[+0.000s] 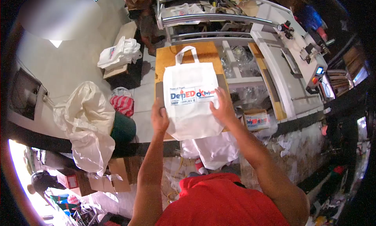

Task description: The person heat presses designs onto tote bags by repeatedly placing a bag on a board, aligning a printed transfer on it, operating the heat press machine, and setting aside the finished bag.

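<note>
A white tote bag lies spread on a wooden board, its handle loop pointing away from me. Printed on its front are red and blue "DepED" lettering and smaller dark text. My left hand grips the bag's left edge, fingers curled and partly hidden. On the opposite side my right hand holds the right edge, thumb on top of the cloth. Below the board's near edge hangs more white fabric.
Right of the board stands a press machine with metal rails running across the back. White bags are piled on a bench at left. A cream cloth drapes by a green bin. Another person stands behind.
</note>
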The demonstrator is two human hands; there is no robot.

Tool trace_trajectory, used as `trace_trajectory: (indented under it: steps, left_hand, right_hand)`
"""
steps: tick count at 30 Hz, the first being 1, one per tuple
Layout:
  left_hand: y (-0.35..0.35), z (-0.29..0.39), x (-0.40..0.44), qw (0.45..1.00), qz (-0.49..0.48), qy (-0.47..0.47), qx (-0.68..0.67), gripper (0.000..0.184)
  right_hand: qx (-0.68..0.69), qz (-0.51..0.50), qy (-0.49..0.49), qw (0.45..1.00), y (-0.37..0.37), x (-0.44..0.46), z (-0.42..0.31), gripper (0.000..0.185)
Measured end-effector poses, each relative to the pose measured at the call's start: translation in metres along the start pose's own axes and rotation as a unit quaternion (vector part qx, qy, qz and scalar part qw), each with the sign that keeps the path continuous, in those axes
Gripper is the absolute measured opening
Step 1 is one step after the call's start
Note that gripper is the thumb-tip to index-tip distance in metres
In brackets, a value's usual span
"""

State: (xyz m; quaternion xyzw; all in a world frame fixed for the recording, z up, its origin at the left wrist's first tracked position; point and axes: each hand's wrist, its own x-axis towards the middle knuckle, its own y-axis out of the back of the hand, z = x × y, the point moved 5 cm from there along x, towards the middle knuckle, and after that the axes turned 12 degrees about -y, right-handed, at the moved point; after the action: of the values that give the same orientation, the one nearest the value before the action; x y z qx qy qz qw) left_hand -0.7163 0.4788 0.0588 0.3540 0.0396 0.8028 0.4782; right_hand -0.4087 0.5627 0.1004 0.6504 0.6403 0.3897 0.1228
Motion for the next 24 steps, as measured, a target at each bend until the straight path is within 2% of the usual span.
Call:
trace_trajectory:
  steps: [2, 4, 5, 6, 7, 8, 9, 10, 11, 13, 14, 16, 17, 18, 20, 21, 23, 24]
  left_hand:
    - [0.045, 0.019, -0.003, 0.998, 0.060, 0.001, -0.023, 0.047]
    - [0.090, 0.004, -0.027, 0.992, 0.125, -0.002, 0.014, 0.043]
    - [0.107, -0.004, -0.047, 0.982, 0.183, 0.017, -0.031, 0.043]
    - [0.125, -0.004, -0.071, 0.979, 0.200, 0.040, -0.001, 0.041]
    - [0.137, -0.030, -0.107, 0.962, 0.261, 0.081, -0.019, 0.038]
    - [0.150, -0.044, -0.142, 0.963, 0.243, 0.117, 0.030, 0.035]
    - [0.163, -0.053, -0.178, 0.959, 0.223, 0.153, 0.080, 0.033]
    - [0.168, -0.053, -0.207, 0.954, 0.104, 0.140, 0.244, 0.032]
    - [0.170, -0.054, -0.239, 0.909, -0.018, 0.122, 0.399, 0.032]
    - [0.176, -0.091, -0.340, 0.946, 0.117, 0.097, 0.287, 0.032]
    - [0.173, -0.088, -0.365, 0.931, -0.010, 0.149, 0.334, 0.030]
    - [0.169, -0.109, -0.438, 0.865, -0.232, 0.252, 0.367, 0.028]
    - [0.164, -0.129, -0.473, 0.823, -0.327, 0.301, 0.353, 0.028]
    - [0.164, -0.122, -0.482, 0.823, -0.324, 0.305, 0.352, 0.028]
    - [0.143, -0.108, -0.511, 0.688, -0.607, 0.272, 0.289, 0.028]
    - [0.142, -0.128, -0.531, 0.717, -0.570, 0.277, 0.290, 0.027]
    - [0.141, -0.143, -0.547, 0.772, -0.492, 0.283, 0.287, 0.026]
    - [0.144, -0.146, -0.543, 0.774, -0.495, 0.273, 0.283, 0.026]
  right_hand:
    - [-0.069, 0.062, 0.051, 0.994, 0.055, 0.002, 0.000, 0.046]
    - [-0.085, 0.187, 0.069, 0.976, 0.128, 0.000, 0.032, 0.039]
    - [-0.070, 0.207, 0.006, 0.976, 0.172, 0.001, 0.062, 0.033]
    - [-0.098, 0.291, 0.002, 0.952, 0.219, -0.002, 0.085, 0.032]
    - [-0.192, 0.338, -0.015, 0.921, 0.267, -0.001, 0.123, 0.034]
    - [-0.329, 0.361, -0.057, 0.871, 0.309, 0.001, 0.156, 0.040]
    - [-0.370, 0.355, -0.094, 0.854, 0.341, 0.007, 0.167, 0.045]
    - [-0.409, 0.347, -0.130, 0.834, 0.368, 0.012, 0.177, 0.050]
    - [-0.409, 0.349, -0.128, 0.833, 0.387, 0.015, 0.204, 0.050]
    - [-0.457, 0.267, -0.151, 0.835, 0.395, 0.028, 0.259, 0.054]
    - [-0.454, 0.267, -0.146, 0.838, 0.394, 0.033, 0.249, 0.054]
    - [-0.457, 0.172, -0.285, 0.825, 0.392, 0.044, 0.237, 0.054]
    - [-0.451, 0.160, -0.239, 0.845, 0.392, 0.052, 0.264, 0.055]
    - [-0.450, 0.158, -0.234, 0.847, 0.393, 0.058, 0.286, 0.055]
    - [-0.368, 0.141, -0.277, 0.876, 0.394, 0.070, 0.311, 0.054]
    - [-0.369, 0.141, -0.275, 0.877, 0.393, 0.074, 0.305, 0.054]
    - [-0.302, 0.100, -0.320, 0.892, 0.391, 0.074, 0.292, 0.066]
    - [-0.312, 0.100, -0.309, 0.893, 0.385, 0.069, 0.270, 0.068]
